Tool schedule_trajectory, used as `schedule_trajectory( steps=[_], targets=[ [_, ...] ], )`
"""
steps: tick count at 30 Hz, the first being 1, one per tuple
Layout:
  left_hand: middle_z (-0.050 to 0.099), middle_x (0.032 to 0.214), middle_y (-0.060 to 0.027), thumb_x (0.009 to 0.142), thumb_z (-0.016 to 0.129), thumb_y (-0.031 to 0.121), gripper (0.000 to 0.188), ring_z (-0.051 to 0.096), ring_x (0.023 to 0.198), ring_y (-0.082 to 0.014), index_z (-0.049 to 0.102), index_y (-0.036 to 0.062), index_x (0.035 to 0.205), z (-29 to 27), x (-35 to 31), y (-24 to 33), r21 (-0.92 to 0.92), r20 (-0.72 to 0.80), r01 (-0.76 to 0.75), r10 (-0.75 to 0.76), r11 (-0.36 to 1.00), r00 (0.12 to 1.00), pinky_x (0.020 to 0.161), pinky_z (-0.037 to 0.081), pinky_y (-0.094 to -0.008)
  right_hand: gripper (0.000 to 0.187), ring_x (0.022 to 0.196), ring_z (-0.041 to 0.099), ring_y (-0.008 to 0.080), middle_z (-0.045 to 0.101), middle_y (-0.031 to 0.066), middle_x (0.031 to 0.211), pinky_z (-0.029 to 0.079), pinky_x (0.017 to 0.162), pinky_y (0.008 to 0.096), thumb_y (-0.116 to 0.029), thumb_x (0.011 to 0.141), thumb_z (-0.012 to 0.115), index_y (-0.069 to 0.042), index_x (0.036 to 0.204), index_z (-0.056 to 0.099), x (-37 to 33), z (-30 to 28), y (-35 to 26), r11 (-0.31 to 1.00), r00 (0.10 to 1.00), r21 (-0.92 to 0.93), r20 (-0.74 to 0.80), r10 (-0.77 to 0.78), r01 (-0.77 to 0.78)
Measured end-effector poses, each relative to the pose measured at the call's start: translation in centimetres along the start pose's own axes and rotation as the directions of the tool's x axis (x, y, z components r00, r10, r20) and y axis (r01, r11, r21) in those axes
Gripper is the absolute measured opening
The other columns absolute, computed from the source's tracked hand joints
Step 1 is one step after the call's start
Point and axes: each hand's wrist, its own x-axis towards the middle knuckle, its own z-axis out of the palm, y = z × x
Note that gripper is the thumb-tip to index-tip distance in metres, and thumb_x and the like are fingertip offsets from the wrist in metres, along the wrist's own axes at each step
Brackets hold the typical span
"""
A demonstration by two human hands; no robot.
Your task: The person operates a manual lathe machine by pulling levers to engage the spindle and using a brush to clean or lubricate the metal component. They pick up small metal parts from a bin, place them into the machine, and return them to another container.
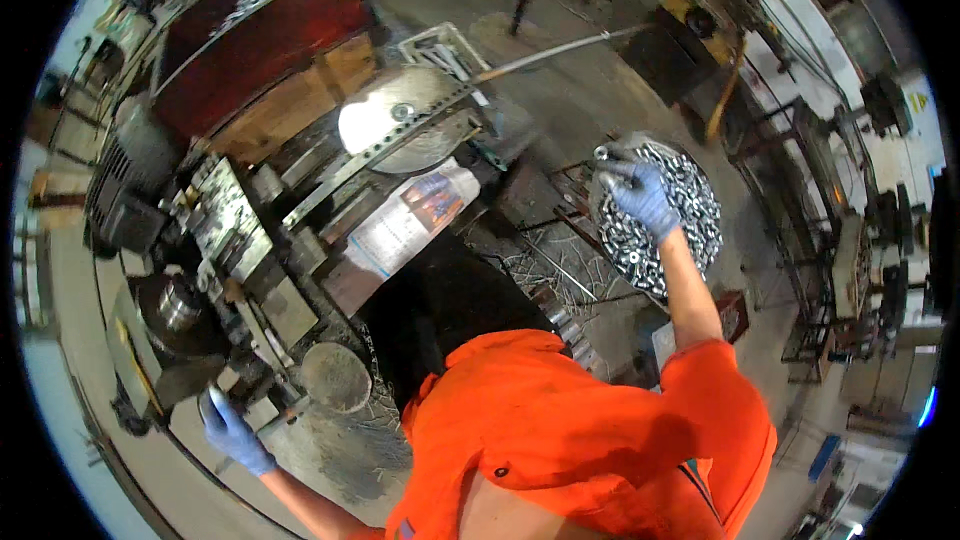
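My right hand [643, 198], in a blue-grey glove with dark fingertips, reaches over a round container heaped with small shiny metal sleeves [690, 190]. At its fingertips is a small ring-shaped metal piece [601, 152], near the container's far left edge. My left hand [236, 434], gloved the same way, is low on the left beside the lathe's levers and slides [270, 340]. Its fingers look curled, and what they grip is hidden. The lathe chuck [178, 308] is just beyond that hand.
A large round metal disc [400, 115] and a perforated bar [385, 145] lie across the machine bed. A printed sack [410, 220] lies nearer me. Behind stands a red bin [270, 50] of metal parts. Metal shavings [560, 265] litter the floor; racks [800, 180] stand at right.
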Motion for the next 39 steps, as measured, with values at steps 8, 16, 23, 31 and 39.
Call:
schedule_trajectory(
  steps=[8, 16, 23, 31, 39],
  targets=[
    [0.066, 0.086, -0.0161, 0.086, 0.055, 0.035, 0.036, 0.064, 0.078, -0.0287, 0.064, 0.0043, 0.102, 8.4, -0.3, 15.8, -0.365, 0.453, -0.172, 0.336, 0.915, 0.826, 0.072, 0.049, -0.035, 0.029, 0.097, 0.057, 0.0308, 0.055, 0.0167, 0.113, 0.047, 0.08, 0.0374, -0.021, 0.07, 0.072, -0.008, 0.095, 0.064, 3.7, 9.2, -23.5, 0.606, 0.637, 0.417, 0.08, -0.767, 0.677],
    [0.061, 0.066, -0.0077, 0.086, 0.059, 0.034, 0.037, 0.052, 0.062, -0.0099, 0.065, -0.0013, 0.092, 8.2, -1.6, 15.2, -0.451, 0.489, 0.005, 0.243, 0.892, 0.838, 0.058, 0.044, -0.0298, 0.034, 0.098, 0.054, 0.0347, 0.051, 0.018, 0.115, 0.045, 0.081, 0.0403, -0.023, 0.067, 0.075, -0.008, 0.095, 0.065, 2.8, 13.8, -32.3, 0.47, 0.424, 0.384, 0.202, -0.883, 0.795],
    [0.057, 0.063, -0.0018, 0.088, 0.056, 0.035, 0.039, 0.049, 0.058, -0.0069, 0.065, -0.003, 0.091, 5.3, -0.5, 13.2, -0.527, 0.554, 0.162, 0.192, 0.834, 0.81, 0.052, 0.041, -0.0249, 0.02, 0.091, 0.055, 0.0314, 0.057, 0.0128, 0.103, 0.047, 0.076, 0.0391, -0.023, 0.067, 0.074, -0.009, 0.078, 0.067, 3.5, 15.3, -35.6, 0.427, 0.329, 0.35, 0.305, -0.894, 0.834],
    [0.051, 0.051, -0.0066, 0.086, 0.055, 0.041, 0.043, 0.048, 0.05, -0.0155, 0.062, 0.0017, 0.07, 3.9, 0.8, 10.3, -0.554, 0.427, 0.072, 0.209, 0.829, 0.88, 0.052, 0.041, -0.0323, 0.023, 0.09, 0.056, 0.0313, 0.059, 0.0119, 0.103, 0.047, 0.078, 0.0395, -0.022, 0.065, 0.072, -0.009, 0.084, 0.067, 4.7, 16.8, -39.6, 0.317, 0.152, 0.393, 0.396, -0.905, 0.863],
    [0.066, 0.078, -0.0102, 0.087, 0.055, 0.036, 0.04, 0.063, 0.074, -0.0231, 0.063, -0.001, 0.101, -8.9, 0.0, 2.7, -0.241, 0.039, 0.004, 0.006, 0.971, 0.999, 0.07, 0.048, -0.035, 0.031, 0.099, 0.055, 0.0317, 0.061, 0.0116, 0.11, 0.044, 0.088, 0.0401, -0.041, 0.077, 0.063, -0.011, 0.079, 0.071, 8.0, 23.1, -45.2, 0.292, 0.208, 0.087, 0.516, -0.831, 0.952]
  ],
)
